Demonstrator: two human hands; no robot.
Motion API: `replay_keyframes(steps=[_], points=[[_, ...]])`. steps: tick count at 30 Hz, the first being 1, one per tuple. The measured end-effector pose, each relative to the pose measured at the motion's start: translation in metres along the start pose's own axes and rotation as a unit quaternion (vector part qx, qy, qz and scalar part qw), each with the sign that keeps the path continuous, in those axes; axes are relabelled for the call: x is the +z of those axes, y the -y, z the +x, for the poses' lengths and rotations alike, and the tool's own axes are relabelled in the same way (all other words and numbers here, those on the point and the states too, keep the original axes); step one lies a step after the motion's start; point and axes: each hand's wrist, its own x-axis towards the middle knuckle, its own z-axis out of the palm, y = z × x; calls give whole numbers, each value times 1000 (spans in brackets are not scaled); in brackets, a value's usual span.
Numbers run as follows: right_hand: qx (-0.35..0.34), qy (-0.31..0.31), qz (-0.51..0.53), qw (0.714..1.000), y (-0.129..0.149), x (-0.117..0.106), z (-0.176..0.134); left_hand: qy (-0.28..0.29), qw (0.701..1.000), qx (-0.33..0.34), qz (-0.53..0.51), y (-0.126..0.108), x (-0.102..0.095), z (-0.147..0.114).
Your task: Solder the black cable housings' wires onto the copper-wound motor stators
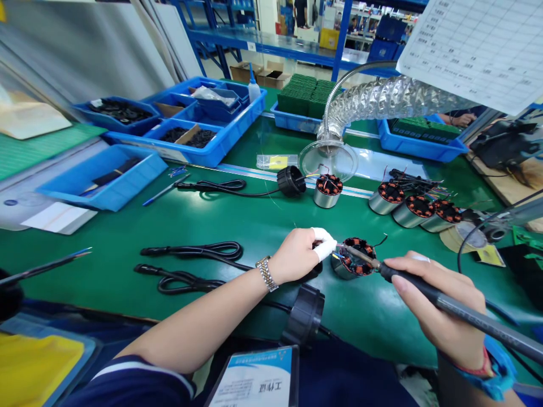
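Green workbench (203,220), wound stator (353,267) between hands (297,257), under soldering iron (462,315)

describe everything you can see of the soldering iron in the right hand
The soldering iron is pen-shaped, with a dark grey, faintly lettered handle, a black front grip and a slim brownish shaft that looks metallic. The right hand holds it between thumb and fingers. It lies slanted, its handle running off the picture's right edge, its shaft reaching left over the copper-wound stator. Whether its tip touches anything is unclear.

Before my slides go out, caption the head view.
Right hand holds a soldering iron at a copper-wound stator; left hand pinches wires.
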Motion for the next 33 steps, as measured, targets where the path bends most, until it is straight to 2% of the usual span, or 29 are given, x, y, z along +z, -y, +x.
replay_keyframes(steps=[9,14,22,27,33], points=[[-1,8,12,1000,1,0,-1,2,1000,-6,4,-2,0,0],[22,-27,31,999,-1,-5,-6,2,1000,-2,3,-2,0,0],[35,-40,44,998,-4,-4,-11,2,1000,-1,1,1,0,0],[32,-39,40,998,-6,-5,-12,5,1000,-13,4,-1,0,0],[30,-80,2,996,-3,-2,-12,2,1000,-15,-1,-2,0,0]])
